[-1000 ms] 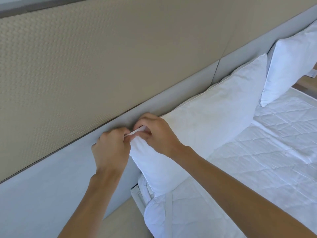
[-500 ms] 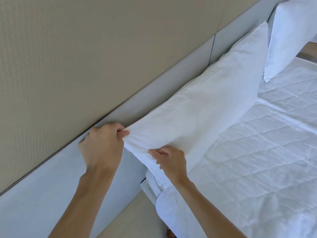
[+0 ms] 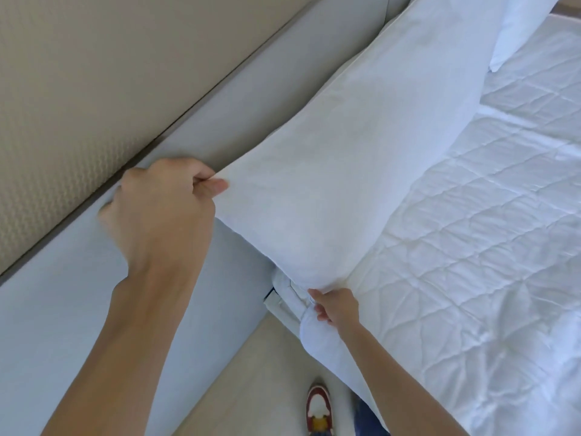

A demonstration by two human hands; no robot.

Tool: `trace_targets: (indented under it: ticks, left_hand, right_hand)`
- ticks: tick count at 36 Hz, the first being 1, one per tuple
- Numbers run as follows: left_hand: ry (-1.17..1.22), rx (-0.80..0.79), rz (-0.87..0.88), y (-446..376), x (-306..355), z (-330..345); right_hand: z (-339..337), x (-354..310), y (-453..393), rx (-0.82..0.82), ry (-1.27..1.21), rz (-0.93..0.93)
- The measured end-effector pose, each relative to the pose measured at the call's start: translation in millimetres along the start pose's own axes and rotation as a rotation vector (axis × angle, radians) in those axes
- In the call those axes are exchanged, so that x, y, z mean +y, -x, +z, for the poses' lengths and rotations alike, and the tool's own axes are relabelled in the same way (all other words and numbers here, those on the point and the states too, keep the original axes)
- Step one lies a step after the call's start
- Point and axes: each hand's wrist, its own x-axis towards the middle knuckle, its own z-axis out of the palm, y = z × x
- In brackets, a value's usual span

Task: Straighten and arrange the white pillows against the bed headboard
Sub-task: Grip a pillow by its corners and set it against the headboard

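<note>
A long white pillow (image 3: 352, 158) leans against the grey headboard (image 3: 239, 102), running from the bed's near corner toward the upper right. My left hand (image 3: 163, 215) pinches its upper near corner between thumb and curled fingers. My right hand (image 3: 336, 306) grips the pillow's lower near corner at the mattress edge. A second white pillow (image 3: 522, 23) stands beyond it at the top right, partly cut off by the frame.
A white quilted mattress cover (image 3: 487, 247) spreads to the right. A beige textured wall panel (image 3: 63, 89) rises above the headboard. Below lie a pale floor (image 3: 251, 388) and my red and white shoe (image 3: 319, 410) beside the bed's corner.
My right hand slid from the pillow's top corner down its short edge to the bottom corner. My left hand kept the top corner. The view tilted downward, bringing the floor and shoe into sight.
</note>
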Motion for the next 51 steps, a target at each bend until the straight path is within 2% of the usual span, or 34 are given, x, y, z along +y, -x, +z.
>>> trace_targets:
  ticks: [5,11,17,21,23,26,30,33,37,45,51]
  left_hand:
    - [0.088,-0.006,0.063,-1,0,-6]
    - [0.199,-0.036,0.113,-8,7,-19]
    - [0.241,-0.075,0.097,-9,13,-24]
    - [0.237,-0.099,0.118,-11,13,-23]
    - [0.232,-0.107,0.119,-12,11,-21]
    - [0.226,-0.105,0.115,-12,9,-19]
    - [0.226,-0.104,0.115,-13,9,-19]
    - [0.218,-0.091,0.122,-12,10,-18]
    - [0.205,-0.079,0.129,-13,9,-17]
    - [0.171,0.001,0.106,-10,10,-11]
    - [0.130,0.028,0.076,-7,11,-8]
  right_hand:
    - [11,17,-2,0.131,0.060,0.024]
    - [17,16,0,0.130,-0.028,0.049]
    - [12,8,-4,-0.100,-0.255,0.238]
    - [2,2,0,-0.337,-0.336,0.366]
    - [7,5,1,-0.419,-0.447,0.423]
    - [24,17,-3,-0.494,-0.791,0.505]
    - [45,16,-6,-0.540,-1.199,0.484]
    - [52,7,-6,-0.492,-1.372,0.465]
    - [58,2,-8,-0.378,-1.366,0.484]
    - [53,5,0,-0.098,-1.062,0.469]
    - [49,0,1,0.002,-0.920,0.438]
